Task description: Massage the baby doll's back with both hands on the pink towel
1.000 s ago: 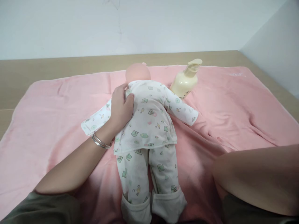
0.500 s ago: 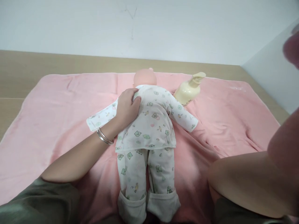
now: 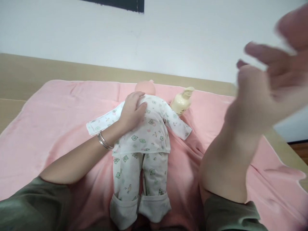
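Observation:
A baby doll [image 3: 155, 128] in a white patterned top and trousers lies stretched out on a pink blanket [image 3: 60, 106]. Its back seems to face up and its head points away from me. My left hand [image 3: 132, 110] rests on the doll's upper back near its left shoulder, fingers extended and thumb apart. Raised at the upper right, my right hand [image 3: 271, 73] is close to the camera and blurred by motion. Its fingers look spread, and I see nothing held in them. A cream pump bottle [image 3: 181, 103] lies tilted beside the doll's right sleeve.
The blanket covers a wooden surface [image 3: 31, 65] that shows along the back. Behind it rises a white wall [image 3: 72, 38], with a dark panel [image 3: 120, 4] at the top. Blanket folds run to the right of the doll.
My right forearm and hand have swung up into view at the right. The camera view has shifted a little up and to the right. My left hand stays on the doll's back.

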Tool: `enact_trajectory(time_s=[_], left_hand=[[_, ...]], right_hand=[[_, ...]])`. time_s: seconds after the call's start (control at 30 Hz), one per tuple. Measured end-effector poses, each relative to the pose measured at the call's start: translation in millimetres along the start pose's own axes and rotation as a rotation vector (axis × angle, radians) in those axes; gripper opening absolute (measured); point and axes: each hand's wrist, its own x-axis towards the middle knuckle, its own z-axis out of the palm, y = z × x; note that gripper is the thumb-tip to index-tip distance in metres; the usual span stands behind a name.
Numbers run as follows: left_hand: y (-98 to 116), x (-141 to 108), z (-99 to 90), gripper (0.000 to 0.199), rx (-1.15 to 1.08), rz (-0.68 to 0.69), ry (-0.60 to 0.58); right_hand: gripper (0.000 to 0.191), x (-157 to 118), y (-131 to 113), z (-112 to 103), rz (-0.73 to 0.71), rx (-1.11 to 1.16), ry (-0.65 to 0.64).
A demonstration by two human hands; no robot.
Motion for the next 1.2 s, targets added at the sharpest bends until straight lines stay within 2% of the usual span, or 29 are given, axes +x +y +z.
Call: enact_trajectory(time_s=[0.07,0.13,0.2,0.27,0.33,0.43,0.6,0.67,0.8,0.9,1.03,1.1,1.2], left_hand=[[22.2,7.5,8.2,0.041,-0.198,-0.035,-0.056],[42.0,22.9,23.8,0.043,-0.413,-0.078,-0.139],[55.2,45.0,44.6,0.057,-0.471,-0.129,-0.19],[62.3,68.9,64.8,0.067,-0.527,-0.151,-0.165],[67.4,87.7,78.5,0.076,-0.625,-0.177,-0.195],[78.6,97.5,81.0,0.077,-0.687,-0.211,-0.247],[93.5,79.3,60.3,0.072,-0.672,-0.225,-0.309],[87.7,72.2,51.6,0.075,-0.664,-0.267,-0.331],[63.1,62.2,26.6,0.076,-0.676,-0.321,-0.361],[54.4,53.1,-3.8,0.078,-0.777,-0.348,-0.414],[62.5,39.7,-42.3,0.078,-0.96,-0.478,-0.41],[67.2,34.1,-53.2,0.073,-1.07,-0.528,-0.386],[69.0,28.7,-59.7,0.072,-1.23,-0.584,-0.377]], right_hand=[[0.063,-1.4,5.4,12.5,0.03,-0.074,-0.017],[0.059,-5.2,11.8,27.9,0.097,-0.23,-0.185],[0.06,-9.6,16.2,42.5,0.117,-0.339,-0.352],[0.06,-13.3,18.4,54.4,0.118,-0.377,-0.447],[0.058,-16.1,20.9,63.6,0.126,-0.405,-0.462],[0.059,-20.2,28.7,74.5,0.153,-0.434,-0.447],[0.054,-26.4,44.1,86.9,0.183,-0.424,-0.515],[0.051,-27.3,46.9,88.8,0.176,-0.442,-0.548],[0.041,-26.8,47.2,90.2,0.173,-0.478,-0.563],[0.038,-25.0,44.1,92.7,0.205,-0.512,-0.572],[0.034,-19.2,38.0,97.6,0.312,-0.615,-0.63],[0.033,-16.3,35.3,99.0,0.351,-0.643,-0.655],[0.036,-14.5,33.5,98.6,0.388,-0.63,-0.657]])
